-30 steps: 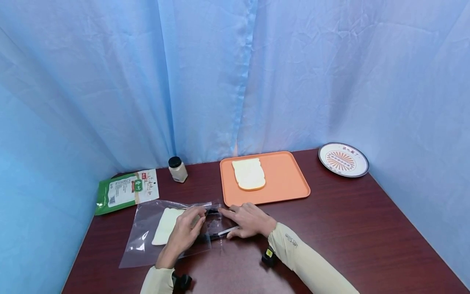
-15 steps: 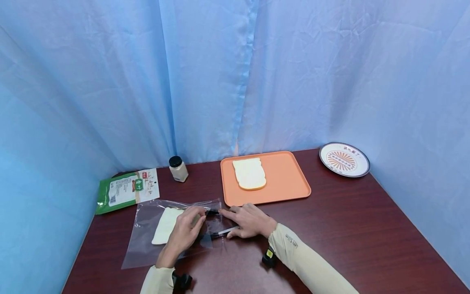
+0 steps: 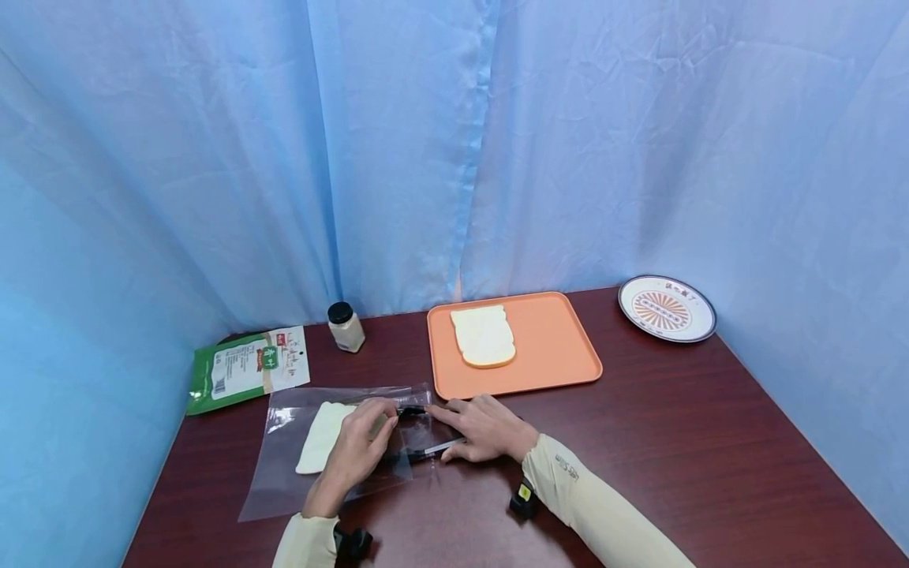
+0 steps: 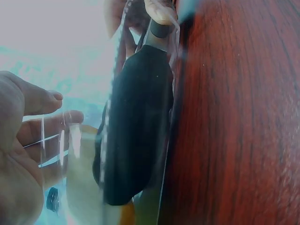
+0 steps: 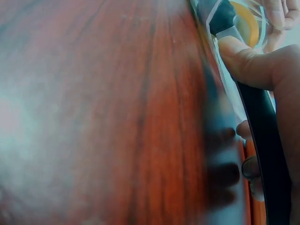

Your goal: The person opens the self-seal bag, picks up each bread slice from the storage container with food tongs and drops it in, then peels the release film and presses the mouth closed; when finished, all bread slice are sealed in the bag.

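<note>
L hand is pinching the clear bag, exact contact hard to see, & hiding part of the slice inside. R hand is gripping tongs, thumb on one arm, fingers on the other; R wrist view is cutting off their back end, black heads are sitting spread at bag mouth. Vs 1 s ago, bag glare is showing farther up; hands are staying abt put.

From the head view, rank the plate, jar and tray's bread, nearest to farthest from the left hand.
1. Jar: beyond the left hand.
2. Bread: on the orange tray, rightward.
3. Plate: far right, near the curtain.
</note>
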Tool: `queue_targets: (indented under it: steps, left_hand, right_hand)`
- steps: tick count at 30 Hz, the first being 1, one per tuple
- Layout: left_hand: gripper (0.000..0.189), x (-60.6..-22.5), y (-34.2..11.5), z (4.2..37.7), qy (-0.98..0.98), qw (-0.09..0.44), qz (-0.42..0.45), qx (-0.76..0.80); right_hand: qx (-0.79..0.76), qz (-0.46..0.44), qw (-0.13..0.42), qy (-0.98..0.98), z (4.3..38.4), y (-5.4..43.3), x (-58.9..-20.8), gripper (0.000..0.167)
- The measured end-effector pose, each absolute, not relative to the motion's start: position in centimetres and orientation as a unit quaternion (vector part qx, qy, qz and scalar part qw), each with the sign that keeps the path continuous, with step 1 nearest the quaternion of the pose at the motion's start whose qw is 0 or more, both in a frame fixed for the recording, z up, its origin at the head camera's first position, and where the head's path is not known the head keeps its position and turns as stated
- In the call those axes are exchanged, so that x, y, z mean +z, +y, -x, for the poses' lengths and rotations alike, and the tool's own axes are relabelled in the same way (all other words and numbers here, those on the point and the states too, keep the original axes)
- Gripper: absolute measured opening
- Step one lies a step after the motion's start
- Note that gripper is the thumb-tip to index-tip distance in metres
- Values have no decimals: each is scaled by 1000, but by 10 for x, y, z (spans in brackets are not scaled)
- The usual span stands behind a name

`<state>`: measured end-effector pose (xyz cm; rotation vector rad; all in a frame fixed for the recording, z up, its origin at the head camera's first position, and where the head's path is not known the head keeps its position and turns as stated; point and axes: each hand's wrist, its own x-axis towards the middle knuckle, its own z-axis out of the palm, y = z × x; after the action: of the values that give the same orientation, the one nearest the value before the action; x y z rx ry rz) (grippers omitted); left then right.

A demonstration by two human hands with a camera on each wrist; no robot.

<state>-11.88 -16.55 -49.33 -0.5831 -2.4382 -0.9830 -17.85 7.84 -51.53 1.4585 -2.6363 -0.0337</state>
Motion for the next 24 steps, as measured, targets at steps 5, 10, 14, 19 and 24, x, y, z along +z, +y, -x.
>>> queue_targets:
  steps: [5,10,14,19,24]
  left_hand:
    - [10,-493,-166,119,-883,220,207,-358]
    - [11,-492,-165,118,-887,213,198,-359]
    - [10,-492,-165,118,-887,213,197,-359]
    - [11,-493,-167,119,-883,220,204,-362]
    - [10,-493,-168,120,-882,221,207,-362]
  right_hand:
    - [-2,-493,78,-866,179,80,-518,76]
    - [2,-504,91,-859,178,78,-518,76]
    - [2,-509,102,-855,178,78,-517,76]
    - [5,-511,111,-852,177,79,-519,77]
    - [4,-513,118,-850,177,82,-522,77]
